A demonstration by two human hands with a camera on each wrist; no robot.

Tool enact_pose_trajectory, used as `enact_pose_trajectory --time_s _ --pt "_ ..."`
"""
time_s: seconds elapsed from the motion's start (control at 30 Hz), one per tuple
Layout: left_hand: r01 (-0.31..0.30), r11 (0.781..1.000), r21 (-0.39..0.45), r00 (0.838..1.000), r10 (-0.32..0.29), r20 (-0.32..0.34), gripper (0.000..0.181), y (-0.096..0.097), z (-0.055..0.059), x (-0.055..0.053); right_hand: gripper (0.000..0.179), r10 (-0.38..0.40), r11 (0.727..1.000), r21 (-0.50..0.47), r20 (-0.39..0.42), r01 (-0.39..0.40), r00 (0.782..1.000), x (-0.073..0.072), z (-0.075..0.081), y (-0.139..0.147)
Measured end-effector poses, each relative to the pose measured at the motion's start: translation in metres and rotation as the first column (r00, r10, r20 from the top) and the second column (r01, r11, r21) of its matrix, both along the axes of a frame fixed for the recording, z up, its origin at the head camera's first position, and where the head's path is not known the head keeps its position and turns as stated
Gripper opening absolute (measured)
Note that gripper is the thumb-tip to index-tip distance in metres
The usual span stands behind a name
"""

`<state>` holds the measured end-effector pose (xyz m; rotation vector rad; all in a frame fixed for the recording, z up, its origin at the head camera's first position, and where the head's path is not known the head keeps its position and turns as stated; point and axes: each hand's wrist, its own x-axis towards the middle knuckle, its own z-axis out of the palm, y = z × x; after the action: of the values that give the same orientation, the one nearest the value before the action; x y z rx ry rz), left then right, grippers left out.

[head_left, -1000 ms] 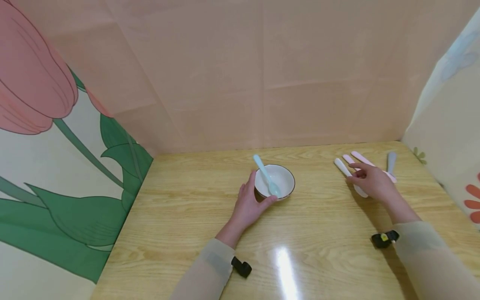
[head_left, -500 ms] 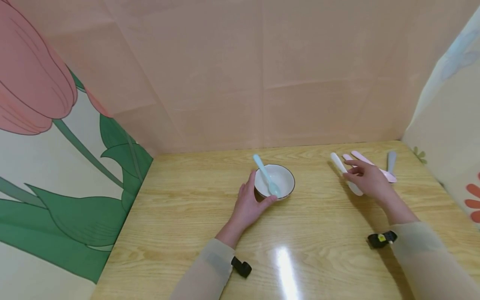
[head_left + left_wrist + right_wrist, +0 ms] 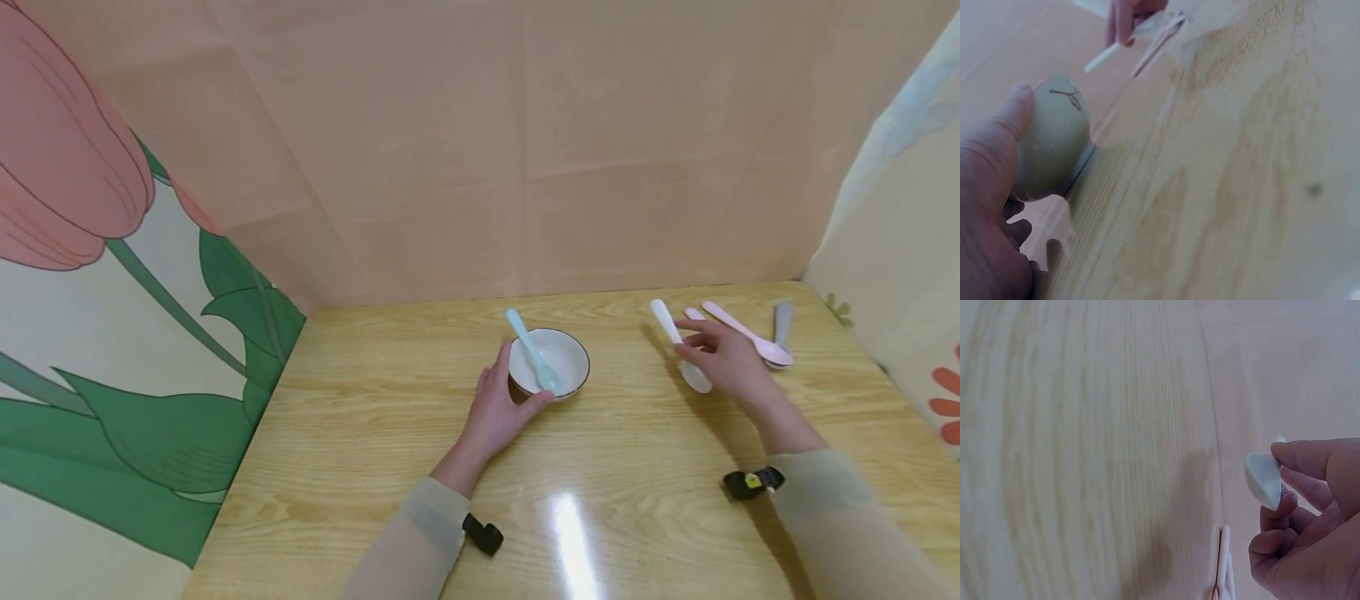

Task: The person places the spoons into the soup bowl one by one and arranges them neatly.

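My left hand grips the near-left side of a small white bowl with a dark rim, thumb at the near rim. In the left wrist view the bowl's outer side shows a brown twig-like mark. A light blue spoon leans in the bowl, its handle out over the far-left rim. To the right, my right hand pinches a white spoon by its middle, handle pointing away. Its shadow lies apart from it, so it is off the table. In the right wrist view the spoon's bowl is seen near the fingertips.
Beyond my right hand lie two pink spoons, and a grey-handled spoon lies next to them, partly overlapped. The wooden table ends at a pink cloth backdrop. Patterned panels stand at both sides.
My right hand has moved left with the white spoon, lifting it away from the pink spoons. My left hand, the bowl and the light blue spoon stay where they were.
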<state>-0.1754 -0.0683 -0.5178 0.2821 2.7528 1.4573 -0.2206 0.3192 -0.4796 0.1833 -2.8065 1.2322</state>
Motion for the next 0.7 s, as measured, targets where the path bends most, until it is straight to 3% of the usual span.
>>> enact_pose_trajectory --time_s 0.7 --pt "-0.001 1.000 0.012 1.000 0.001 -0.006 0.109 0.001 0.000 0.000 0.049 0.009 0.996 -0.087 -0.015 -0.010 1.000 0.004 0.013 -0.034"
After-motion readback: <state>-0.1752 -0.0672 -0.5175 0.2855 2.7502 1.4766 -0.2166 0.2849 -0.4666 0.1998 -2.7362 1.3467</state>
